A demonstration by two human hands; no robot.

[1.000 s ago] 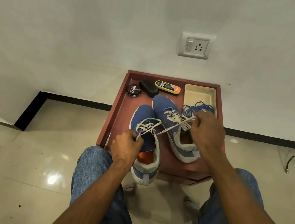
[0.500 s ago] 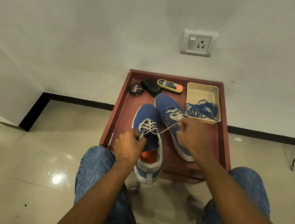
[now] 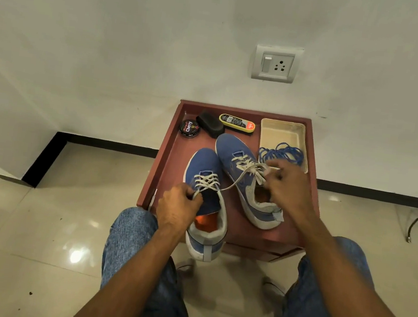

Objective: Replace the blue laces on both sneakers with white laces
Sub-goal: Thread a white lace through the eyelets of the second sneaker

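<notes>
Two blue sneakers sit side by side on the reddish table (image 3: 311, 197), both threaded with white laces. Leftmost on the table is a round polish tin (image 3: 189, 128), then a black brush (image 3: 210, 124) and a yellow polish applicator (image 3: 237, 122) along the far edge. The left hand (image 3: 177, 205) pinches one end of the white lace (image 3: 233, 183) at the left sneaker (image 3: 204, 197), whose heel overhangs the near edge. That lace runs taut up to the right hand (image 3: 287, 186), its fingers curled round the other end above the right sneaker (image 3: 246, 180). Rightmost, the blue laces (image 3: 282, 153) lie coiled in a beige tray (image 3: 283, 130)
</notes>
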